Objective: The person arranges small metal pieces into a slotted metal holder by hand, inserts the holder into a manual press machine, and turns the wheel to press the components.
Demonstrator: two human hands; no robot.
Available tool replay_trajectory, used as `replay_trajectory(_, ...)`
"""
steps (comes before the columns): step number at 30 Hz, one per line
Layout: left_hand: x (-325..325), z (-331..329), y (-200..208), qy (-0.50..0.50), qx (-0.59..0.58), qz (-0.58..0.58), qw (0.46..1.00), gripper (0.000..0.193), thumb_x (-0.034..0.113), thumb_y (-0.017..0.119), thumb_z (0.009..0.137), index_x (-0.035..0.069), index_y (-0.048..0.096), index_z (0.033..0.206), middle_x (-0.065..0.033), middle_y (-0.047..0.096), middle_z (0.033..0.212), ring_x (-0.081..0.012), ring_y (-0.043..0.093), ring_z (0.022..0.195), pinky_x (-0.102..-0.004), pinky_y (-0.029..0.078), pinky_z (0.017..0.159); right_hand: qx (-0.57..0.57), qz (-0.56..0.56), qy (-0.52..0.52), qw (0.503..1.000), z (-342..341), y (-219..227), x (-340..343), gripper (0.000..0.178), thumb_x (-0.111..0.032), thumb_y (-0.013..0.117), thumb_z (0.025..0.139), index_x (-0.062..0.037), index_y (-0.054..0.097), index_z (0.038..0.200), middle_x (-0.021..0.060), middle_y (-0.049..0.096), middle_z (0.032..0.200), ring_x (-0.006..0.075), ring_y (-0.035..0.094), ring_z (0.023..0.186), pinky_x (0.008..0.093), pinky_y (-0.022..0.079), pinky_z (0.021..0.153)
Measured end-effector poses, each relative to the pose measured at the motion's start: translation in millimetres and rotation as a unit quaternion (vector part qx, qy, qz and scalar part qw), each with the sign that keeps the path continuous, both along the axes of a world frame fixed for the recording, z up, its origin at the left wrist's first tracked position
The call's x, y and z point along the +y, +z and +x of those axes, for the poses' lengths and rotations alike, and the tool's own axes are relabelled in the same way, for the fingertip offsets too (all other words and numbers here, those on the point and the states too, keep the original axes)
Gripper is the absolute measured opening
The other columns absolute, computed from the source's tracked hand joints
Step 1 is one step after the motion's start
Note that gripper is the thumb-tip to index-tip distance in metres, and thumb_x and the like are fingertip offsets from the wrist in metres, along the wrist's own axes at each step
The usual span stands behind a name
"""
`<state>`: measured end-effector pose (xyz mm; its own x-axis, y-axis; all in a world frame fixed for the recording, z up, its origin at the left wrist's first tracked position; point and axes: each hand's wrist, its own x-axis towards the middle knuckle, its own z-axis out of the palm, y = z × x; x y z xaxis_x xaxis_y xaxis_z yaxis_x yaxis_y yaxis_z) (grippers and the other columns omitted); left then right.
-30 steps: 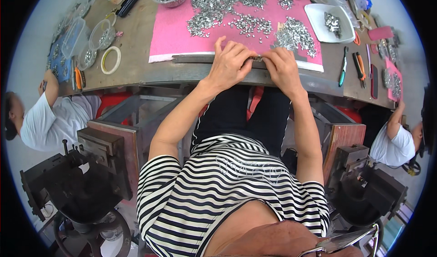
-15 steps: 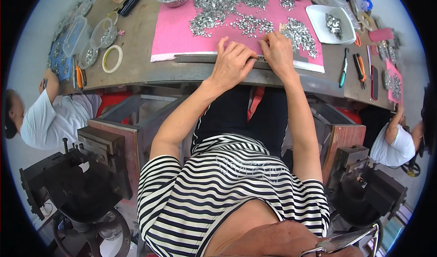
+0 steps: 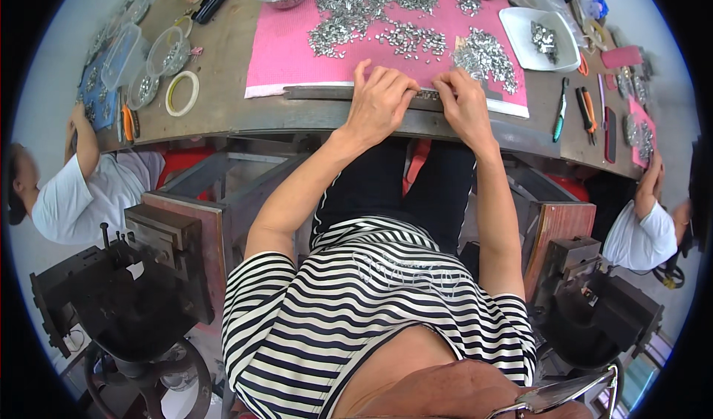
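Observation:
A long dark metal bar (image 3: 319, 93) lies along the near edge of the pink mat (image 3: 281, 59). My left hand (image 3: 380, 105) is over its middle, thumb and forefinger pinched together at the bar; whatever is between them is too small to make out. Just to the right, my right hand (image 3: 466, 108) also has its fingertips drawn together above the bar, their contents hidden. Small pieces sit along the bar between the two hands. Beyond them, small shiny metal pieces (image 3: 412, 40) are spread on the mat, with another heap (image 3: 486, 61) beside my right fingertips.
A white tray (image 3: 512, 36) of metal pieces stands right of the mat, a clear bowl (image 3: 282, 3) at its far left. Pliers (image 3: 589, 114) and a green toothbrush-like tool (image 3: 561, 111) lie right; a tape roll (image 3: 173, 107) lies left. Co-workers sit at both sides.
My right hand has shifted right and slightly toward me, widening the gap between my hands. My left hand has barely moved, its thumb now closer to the forefinger.

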<state>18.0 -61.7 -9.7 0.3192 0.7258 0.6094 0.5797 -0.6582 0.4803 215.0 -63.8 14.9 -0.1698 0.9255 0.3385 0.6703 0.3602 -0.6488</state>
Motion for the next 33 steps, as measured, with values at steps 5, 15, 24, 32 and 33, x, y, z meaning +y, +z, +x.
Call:
replay_trajectory(5,1.4,1.8,-0.5,0.003,0.004,0.007,1.000,0.008,0.012,0.070,0.089,0.011,0.068,0.096,-0.0014,0.066,0.091,-0.0217,0.060,0.093,-0.0500,0.031,0.107,-0.021,0.069,-0.003,0.997,-1.3,-7.0,-10.9,0.004,-0.006,0.069,0.088,-0.0025,0.069,0.091,0.0101,0.065,0.090,0.0298,0.062,0.087,0.0394,0.044,0.078)
replay_trajectory(15,-1.4,7.2,-0.6,0.027,0.001,0.000,1.000,0.011,0.019,0.074,0.086,0.011,0.069,0.092,-0.0016,0.064,0.087,-0.0227,0.060,0.091,-0.0498,0.032,0.106,0.007,0.046,-0.022,0.999,-1.4,-6.7,-4.3,0.007,-0.007,0.070,0.087,-0.0042,0.072,0.093,0.0094,0.064,0.086,0.0287,0.062,0.082,0.0393,0.044,0.077)
replay_trajectory(24,-2.2,14.7,0.0,0.056,0.004,-0.014,0.998,0.017,0.023,0.076,0.085,0.011,0.067,0.094,-0.0003,0.065,0.090,-0.0221,0.059,0.092,-0.0510,0.032,0.105,-0.087,0.052,-0.033,0.994,-4.8,-16.8,51.3,0.009,-0.015,0.072,0.086,-0.0069,0.073,0.090,0.0100,0.066,0.084,0.0292,0.065,0.084,0.0422,0.043,0.076)
replay_trajectory(32,0.5,19.3,-4.6,0.069,0.005,-0.001,0.998,0.020,0.025,0.075,0.086,0.012,0.066,0.097,-0.0020,0.063,0.089,-0.0240,0.057,0.092,-0.0568,0.030,0.105,-0.091,0.095,0.001,0.991,8.7,-3.2,11.0,0.008,-0.008,0.070,0.088,-0.0007,0.070,0.092,0.0119,0.065,0.086,0.0304,0.063,0.078,0.0400,0.045,0.075)
replay_trajectory(33,0.4,18.3,-5.0,0.063,0.001,-0.004,0.998,0.020,0.025,0.074,0.087,0.012,0.066,0.098,-0.0020,0.063,0.090,-0.0239,0.057,0.092,-0.0572,0.030,0.105,-0.074,0.081,0.004,0.994,9.3,-1.8,1.5,0.007,-0.007,0.069,0.088,-0.0011,0.069,0.092,0.0111,0.065,0.087,0.0301,0.063,0.081,0.0396,0.044,0.077)
